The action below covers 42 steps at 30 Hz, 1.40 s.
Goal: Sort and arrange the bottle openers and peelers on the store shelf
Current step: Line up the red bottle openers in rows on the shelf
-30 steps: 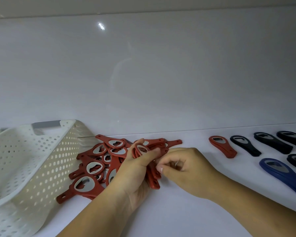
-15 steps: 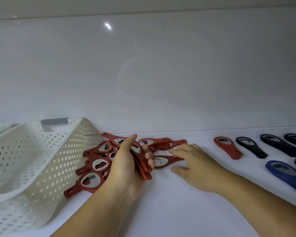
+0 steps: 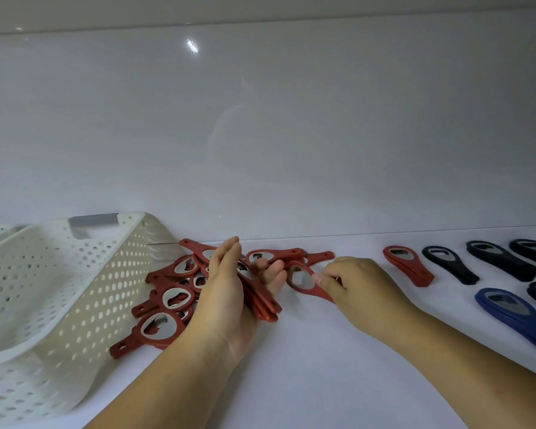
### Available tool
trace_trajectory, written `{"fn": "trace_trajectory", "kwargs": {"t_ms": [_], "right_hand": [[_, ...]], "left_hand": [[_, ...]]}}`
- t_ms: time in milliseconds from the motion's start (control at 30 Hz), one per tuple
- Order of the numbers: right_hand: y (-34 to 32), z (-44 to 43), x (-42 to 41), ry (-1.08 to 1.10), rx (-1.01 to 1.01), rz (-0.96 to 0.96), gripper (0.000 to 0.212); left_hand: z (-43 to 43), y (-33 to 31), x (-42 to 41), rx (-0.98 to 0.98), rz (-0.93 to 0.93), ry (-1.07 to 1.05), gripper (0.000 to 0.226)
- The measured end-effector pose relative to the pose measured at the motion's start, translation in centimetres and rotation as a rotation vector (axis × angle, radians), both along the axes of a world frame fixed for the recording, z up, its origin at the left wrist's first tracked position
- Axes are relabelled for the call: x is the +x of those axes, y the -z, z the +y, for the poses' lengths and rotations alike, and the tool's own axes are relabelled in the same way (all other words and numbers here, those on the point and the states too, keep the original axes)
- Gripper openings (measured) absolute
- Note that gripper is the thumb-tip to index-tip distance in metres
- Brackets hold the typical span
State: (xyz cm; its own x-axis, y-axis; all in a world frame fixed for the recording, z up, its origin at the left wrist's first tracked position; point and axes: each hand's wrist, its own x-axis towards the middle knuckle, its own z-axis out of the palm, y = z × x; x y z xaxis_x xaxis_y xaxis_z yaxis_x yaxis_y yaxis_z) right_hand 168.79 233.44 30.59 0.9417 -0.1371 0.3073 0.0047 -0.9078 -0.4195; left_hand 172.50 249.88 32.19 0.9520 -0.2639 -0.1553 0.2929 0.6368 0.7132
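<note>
On the white shelf (image 3: pixel 307 376) the left hand (image 3: pixel 226 292) grips a stack of red bottle openers (image 3: pixel 262 301). The right hand (image 3: pixel 359 289) pinches one red opener (image 3: pixel 302 281) just beside the stack. A loose red pile (image 3: pixel 171 298) lies against a white basket (image 3: pixel 44 292).

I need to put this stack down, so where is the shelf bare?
The shelf is bare in front, between the two forearms; a narrower strip separates the right hand from the sorted red openers. Crowded: the red opener pile beside the basket, and the black openers and blue opener at right.
</note>
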Motion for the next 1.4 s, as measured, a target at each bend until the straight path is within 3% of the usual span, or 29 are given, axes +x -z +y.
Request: {"fn": "trace_trajectory", "kwargs": {"t_ms": [167,233,267,433,533,667,767,833,933,1067,1167,1267,1400], "right_hand": [[-0.4,0.5,-0.3,0.001,0.214,-0.370,0.043],[-0.4,1.4,-0.7,-0.123,0.227,-0.460,0.027],[-0.3,1.8,-0.8,-0.193,0.243,-0.451,0.018],[-0.2,2.4,-1.2,-0.358,0.236,-0.295,0.026],[0.0,2.6,-1.4,-0.418,0.264,-0.233,0.023],[-0.5,1.6,-1.2,-0.259,0.353,-0.238,0.034],[-0.8,1.5,-1.5,-0.256,0.403,0.024,0.039],[-0.7,2.2,-1.8,-0.338,0.438,0.197,0.045],[-0.6,3.0,-2.0,-0.346,0.499,0.279,0.050],[-0.8,3.0,-2.0,-0.408,0.686,0.270,0.031],[-1.1,2.3,-1.8,-0.446,0.689,0.232,0.014],[-0.8,1.0,-1.3,-0.382,0.559,0.175,0.016],[-0.4,0.1,-1.1,-0.334,0.464,0.249,0.032]], "left_hand": [[-0.6,0.4,-0.2,0.147,-0.113,-0.020,0.020],[-1.0,0.8,-0.6,0.166,-0.169,0.033,0.022],[-1.1,0.9,-0.8,0.161,-0.207,0.067,0.023],[-0.9,0.7,-1.1,0.220,-0.277,0.151,0.030],[-0.9,0.7,-1.2,0.221,-0.259,0.174,0.014],[-0.9,0.9,-0.9,0.217,-0.279,0.090,0.006],[-0.8,0.9,-0.8,0.236,-0.326,0.052,0.007],[-1.0,0.8,-1.0,0.256,-0.377,0.052,0.010],[-1.3,0.7,-1.7,0.342,-0.523,0.066,0.012],[-1.2,1.0,-2.2,0.446,-0.735,0.107,0.004],[-0.9,1.1,-1.8,0.475,-0.828,0.173,0.018],[-0.5,1.6,-1.0,0.505,-0.860,0.324,0.047],[0.0,1.8,-0.8,0.583,-0.903,0.368,0.064]]}}
